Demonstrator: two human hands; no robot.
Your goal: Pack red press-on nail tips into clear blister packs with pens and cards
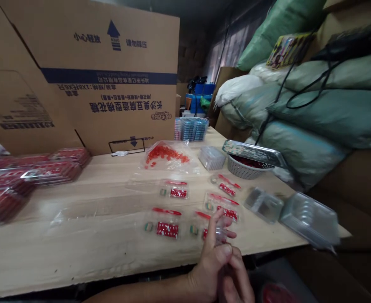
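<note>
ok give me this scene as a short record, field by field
surface: pale wooden table
hands: left hand and right hand together at the near edge, a clear piece at the left's fingers, too blurred to name
filled clear trays: five, each with a red packet and a red stick-like piece
left: stacked red packages
behind: large cardboard box, clear bag of red bits
right: grey basket under a metal tray; clear containers
</note>
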